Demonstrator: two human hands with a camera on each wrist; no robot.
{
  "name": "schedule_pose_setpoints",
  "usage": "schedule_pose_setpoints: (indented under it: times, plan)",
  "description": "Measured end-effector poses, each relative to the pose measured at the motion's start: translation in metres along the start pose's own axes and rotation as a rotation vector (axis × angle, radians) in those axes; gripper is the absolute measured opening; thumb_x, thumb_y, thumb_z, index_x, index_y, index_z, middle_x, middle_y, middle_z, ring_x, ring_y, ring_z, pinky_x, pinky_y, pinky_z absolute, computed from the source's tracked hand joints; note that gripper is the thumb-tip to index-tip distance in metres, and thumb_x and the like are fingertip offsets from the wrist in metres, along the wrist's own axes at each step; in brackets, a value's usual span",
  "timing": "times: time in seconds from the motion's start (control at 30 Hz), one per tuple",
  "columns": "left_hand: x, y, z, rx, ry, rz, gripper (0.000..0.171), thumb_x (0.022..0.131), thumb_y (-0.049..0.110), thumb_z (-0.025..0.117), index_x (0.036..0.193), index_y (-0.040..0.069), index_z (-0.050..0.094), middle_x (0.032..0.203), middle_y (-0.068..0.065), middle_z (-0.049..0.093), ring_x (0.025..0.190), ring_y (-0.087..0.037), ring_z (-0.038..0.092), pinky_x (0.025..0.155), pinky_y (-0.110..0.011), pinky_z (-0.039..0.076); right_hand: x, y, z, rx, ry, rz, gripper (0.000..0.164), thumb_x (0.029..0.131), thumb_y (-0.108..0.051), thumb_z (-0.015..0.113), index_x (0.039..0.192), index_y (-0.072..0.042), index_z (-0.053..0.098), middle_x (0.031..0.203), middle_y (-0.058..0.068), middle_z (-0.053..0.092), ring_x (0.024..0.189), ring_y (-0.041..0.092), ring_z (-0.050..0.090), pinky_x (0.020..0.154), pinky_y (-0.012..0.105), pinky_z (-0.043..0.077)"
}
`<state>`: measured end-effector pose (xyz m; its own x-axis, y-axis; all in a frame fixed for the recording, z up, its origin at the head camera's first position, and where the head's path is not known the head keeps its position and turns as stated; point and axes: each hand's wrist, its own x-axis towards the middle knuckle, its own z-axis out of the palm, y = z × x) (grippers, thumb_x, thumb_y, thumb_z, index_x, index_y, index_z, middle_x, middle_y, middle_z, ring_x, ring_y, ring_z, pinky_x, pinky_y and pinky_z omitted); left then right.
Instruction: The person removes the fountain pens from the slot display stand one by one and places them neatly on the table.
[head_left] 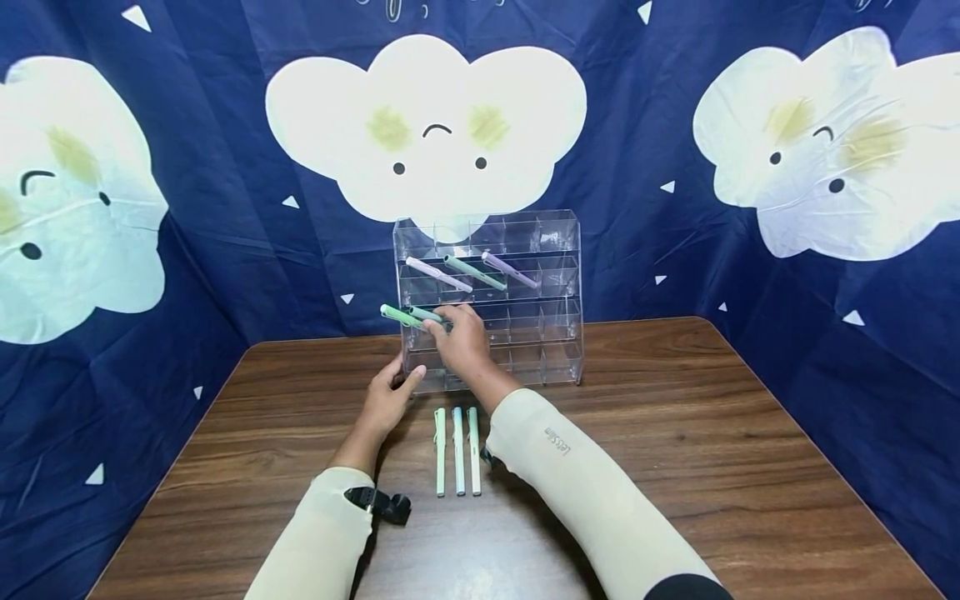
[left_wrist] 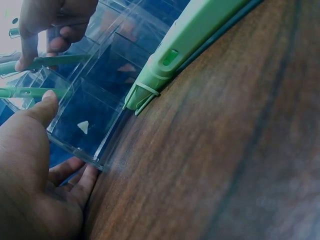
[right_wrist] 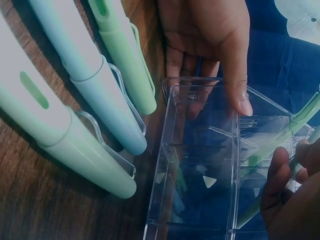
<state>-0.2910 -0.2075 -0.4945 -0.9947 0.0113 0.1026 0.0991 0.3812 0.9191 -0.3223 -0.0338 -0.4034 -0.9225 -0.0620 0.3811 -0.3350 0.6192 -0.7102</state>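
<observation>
Clear acrylic organizer [head_left: 487, 300] on desk [head_left: 675, 433], left hand [head_left: 386, 400] bracing its corner, fingers straight; right hand [head_left: 463, 337] pinching dark green pen [head_left: 426, 314] at third-row slot — best kept angled, slid in slowly.

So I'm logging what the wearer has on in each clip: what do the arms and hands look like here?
Both arms wear long cream sleeves to the wrist. The right sleeve bears small grey lettering; the left sleeve carries a black strap with a mount. The left hand and right hand are bare, without gloves.
</observation>
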Motion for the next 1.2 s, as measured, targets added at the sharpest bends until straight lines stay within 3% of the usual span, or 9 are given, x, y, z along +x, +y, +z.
schedule_pose_setpoints:
  times: [0.2,0.33,0.47,0.57,0.67,0.9,1.13,1.2]
  plan:
    - [-0.001,0.002,0.001,-0.009,0.000,-0.003,0.076,0.109,0.054,0.064,0.174,0.031,0.032,0.168,-0.021,0.050,0.145,-0.041,0.060,0.106,-0.053,0.059,0.002,0.001,-0.001,0.075,0.012,0.004,0.037,0.107,-0.032,0.072,0.136,-0.010,0.077,0.140,0.011,0.071,0.133,0.031,0.068,0.111,0.048,0.057]
    - [0.000,0.002,0.001,-0.010,0.007,0.001,0.075,0.109,0.053,0.065,0.173,0.031,0.033,0.168,-0.021,0.051,0.145,-0.041,0.060,0.106,-0.051,0.060,0.004,0.002,-0.002,0.119,0.036,-0.013,0.031,0.106,-0.026,0.074,0.131,-0.008,0.079,0.130,0.011,0.075,0.124,0.029,0.071,0.108,0.044,0.058]
    - [0.000,0.002,0.000,-0.003,0.012,0.002,0.074,0.109,0.053,0.064,0.173,0.032,0.033,0.166,-0.022,0.052,0.144,-0.041,0.061,0.104,-0.051,0.060,0.005,0.001,-0.004,0.158,0.053,-0.002,0.024,0.105,-0.021,0.075,0.126,-0.012,0.082,0.117,0.009,0.075,0.093,0.021,0.073,0.081,0.034,0.065]
    - [-0.001,0.002,0.000,0.002,0.013,0.000,0.074,0.109,0.053,0.064,0.173,0.031,0.033,0.165,-0.022,0.053,0.142,-0.041,0.062,0.103,-0.049,0.060,0.006,0.000,-0.006,0.241,0.050,0.007,0.022,0.105,-0.016,0.074,0.126,-0.010,0.081,0.111,0.011,0.072,0.065,0.014,0.066,0.058,0.027,0.061]
    - [-0.001,0.002,0.000,0.003,0.017,0.003,0.074,0.109,0.052,0.065,0.173,0.030,0.034,0.162,-0.024,0.056,0.138,-0.041,0.065,0.099,-0.046,0.061,0.007,-0.001,-0.010,0.337,0.052,-0.012,0.022,0.105,-0.010,0.073,0.126,-0.005,0.079,0.112,0.015,0.072,0.049,0.014,0.060,0.049,0.026,0.058]
    - [-0.001,0.003,0.001,0.011,0.026,0.004,0.072,0.110,0.049,0.065,0.173,0.029,0.036,0.159,-0.024,0.059,0.137,-0.040,0.066,0.099,-0.043,0.061,0.011,-0.004,-0.022,0.428,0.093,-0.099,0.024,0.105,-0.007,0.072,0.127,-0.002,0.078,0.125,0.017,0.074,0.047,0.015,0.061,0.048,0.026,0.055]
    - [0.000,0.001,0.002,-0.006,0.024,0.015,0.073,0.111,0.046,0.065,0.173,0.025,0.034,0.162,-0.026,0.056,0.144,-0.043,0.061,0.111,-0.055,0.057,0.014,-0.004,-0.039,0.523,0.150,-0.204,0.027,0.103,-0.004,0.073,0.129,0.002,0.078,0.121,0.020,0.074,0.053,0.041,0.063,0.047,0.031,0.056]
    - [0.000,0.000,0.001,-0.010,0.023,0.021,0.073,0.111,0.045,0.065,0.174,0.024,0.033,0.163,-0.025,0.054,0.147,-0.043,0.059,0.115,-0.057,0.054,0.015,-0.005,-0.045,0.554,0.158,-0.220,0.026,0.104,-0.004,0.073,0.129,0.002,0.078,0.119,0.022,0.073,0.052,0.038,0.061,0.047,0.033,0.056]
